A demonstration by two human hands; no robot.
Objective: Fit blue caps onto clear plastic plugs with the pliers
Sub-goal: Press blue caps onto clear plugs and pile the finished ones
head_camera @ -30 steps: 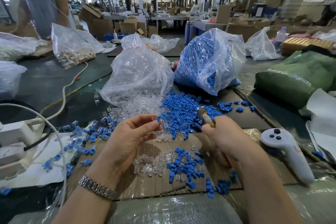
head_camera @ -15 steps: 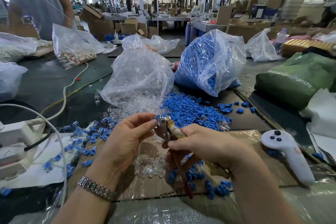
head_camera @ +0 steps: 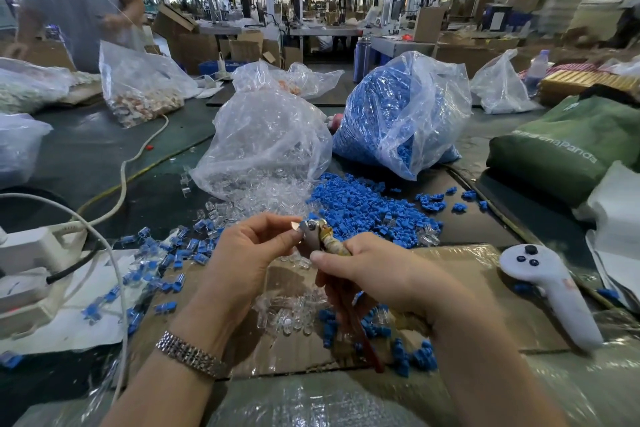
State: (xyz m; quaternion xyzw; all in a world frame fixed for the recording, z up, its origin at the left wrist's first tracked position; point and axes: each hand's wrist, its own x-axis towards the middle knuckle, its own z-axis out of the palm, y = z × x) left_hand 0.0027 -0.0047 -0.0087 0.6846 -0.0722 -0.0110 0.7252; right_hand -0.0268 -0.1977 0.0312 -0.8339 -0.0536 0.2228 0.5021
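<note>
My right hand [head_camera: 370, 270] grips the pliers [head_camera: 320, 236] by their red handles, jaws pointing up and left. My left hand [head_camera: 249, 253] pinches a small clear plug [head_camera: 296, 226] at the pliers' jaws; whether a cap sits on it is hidden by fingers and jaws. Loose blue caps [head_camera: 363, 211] lie heaped behind the hands. Clear plugs [head_camera: 287, 315] lie on the cardboard sheet [head_camera: 460, 288] below my hands, with more blue caps [head_camera: 408, 357] beside them. Capped plugs [head_camera: 166, 263] are scattered to the left.
A clear bag of plugs [head_camera: 263, 146] and a bag of blue caps [head_camera: 398, 114] stand behind. A white controller [head_camera: 550, 291] lies right, a green bag [head_camera: 568, 146] beyond it. A white power strip [head_camera: 31, 270] with cables sits left. A person [head_camera: 72, 0] stands far left.
My right hand brought the pliers from the blue pile leftward to my left hand; the jaws now meet the piece pinched in my left fingers.
</note>
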